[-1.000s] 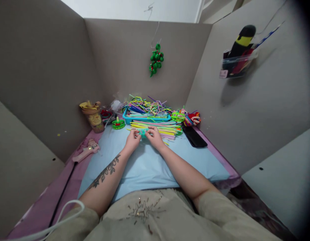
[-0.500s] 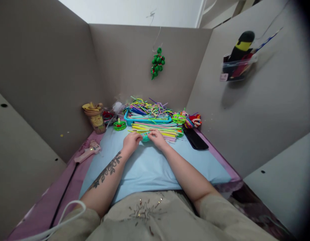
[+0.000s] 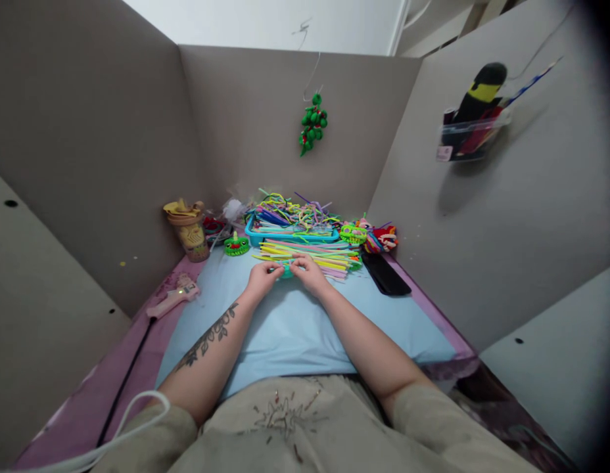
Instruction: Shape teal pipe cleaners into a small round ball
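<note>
Between my fingertips is a small turquoise pipe-cleaner piece (image 3: 286, 270), partly covered by both hands. My left hand (image 3: 263, 276) pinches its left side, and my right hand (image 3: 307, 270) grips the right side with thumb and fingers. Just beyond lies a row of straight pipe cleaners (image 3: 275, 249) in yellow, pink, green and lilac. Behind them, a blue tray (image 3: 256, 240) is heaped with more pipe cleaners, many of them bent. A green frog-like figure (image 3: 236, 245) stands left of the tray; a lime-green one (image 3: 353, 234) is at its right.
A pink glue gun (image 3: 173, 297) lies at the left on the pink cloth, near a lidded cup (image 3: 190, 231). At right is a black phone-like slab (image 3: 385, 273). Grey panels (image 3: 265, 118) enclose the table; a green ornament (image 3: 313, 125) and a clear tool holder (image 3: 470, 139) hang there.
My left hand has shifted slightly right and turned a little, closer to my right hand. Both keep hold of the turquoise piece. The whole view has moved slightly.
</note>
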`<state>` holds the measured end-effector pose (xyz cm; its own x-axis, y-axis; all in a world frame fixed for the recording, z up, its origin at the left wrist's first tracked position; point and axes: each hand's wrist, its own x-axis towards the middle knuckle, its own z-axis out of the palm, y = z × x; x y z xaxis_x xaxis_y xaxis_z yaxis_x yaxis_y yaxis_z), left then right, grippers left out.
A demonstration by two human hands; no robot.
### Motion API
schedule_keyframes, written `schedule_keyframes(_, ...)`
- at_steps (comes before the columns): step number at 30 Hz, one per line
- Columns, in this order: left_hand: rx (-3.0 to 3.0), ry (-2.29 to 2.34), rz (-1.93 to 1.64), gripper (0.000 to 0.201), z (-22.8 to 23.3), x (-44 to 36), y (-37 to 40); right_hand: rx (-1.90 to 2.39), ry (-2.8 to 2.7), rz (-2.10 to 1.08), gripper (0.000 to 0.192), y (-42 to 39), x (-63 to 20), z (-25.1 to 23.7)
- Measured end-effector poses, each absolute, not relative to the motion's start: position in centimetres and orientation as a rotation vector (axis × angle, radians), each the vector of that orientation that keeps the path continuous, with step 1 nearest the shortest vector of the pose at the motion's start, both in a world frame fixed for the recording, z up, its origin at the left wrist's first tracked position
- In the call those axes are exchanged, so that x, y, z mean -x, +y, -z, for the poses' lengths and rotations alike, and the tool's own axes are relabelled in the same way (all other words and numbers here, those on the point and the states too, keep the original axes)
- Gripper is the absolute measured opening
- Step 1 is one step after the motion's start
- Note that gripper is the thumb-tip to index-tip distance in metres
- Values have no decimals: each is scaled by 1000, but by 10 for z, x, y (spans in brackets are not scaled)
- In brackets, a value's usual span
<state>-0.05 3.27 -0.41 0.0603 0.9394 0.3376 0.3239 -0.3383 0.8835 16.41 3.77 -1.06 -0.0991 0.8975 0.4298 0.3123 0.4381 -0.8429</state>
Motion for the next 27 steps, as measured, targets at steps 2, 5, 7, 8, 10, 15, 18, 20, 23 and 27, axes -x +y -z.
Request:
schedule_keyframes(2,-1720,1234,-1287,15,3,1,32,1051,-1668,-717,20,36,-164,7)
schedule_keyframes(5,-1702,1222,-1319,17,3,2,32,1000,-1702,-717,23,33,-167,0)
schedule_keyframes(7,-1611,1206,-1341,19,4,3,33,929,-1699,-756,23,32,-171,-3)
schedule_keyframes(8,-1547,1193,-1348,21,5,4,33,887,-1677,-793,25,32,-173,-5)
schedule_keyframes(10,-1419,1156,-1331,24,6,6,35,819,-1578,-881,28,34,-178,-5)
schedule_keyframes(15,-1191,1015,-1230,28,6,11,38,836,-1370,-890,30,42,-184,0)
schedule_keyframes(18,-1117,967,-1190,27,2,12,36,840,-1422,-851,25,45,-183,3)
schedule_keyframes(20,-1073,919,-1139,27,-2,12,34,812,-1450,-864,23,45,-182,4)
schedule_keyframes(23,-992,856,-1083,29,-7,11,30,787,-1448,-904,23,45,-181,6)
schedule_keyframes(27,-965,831,-1073,31,-8,11,30,798,-1430,-929,24,45,-181,8)
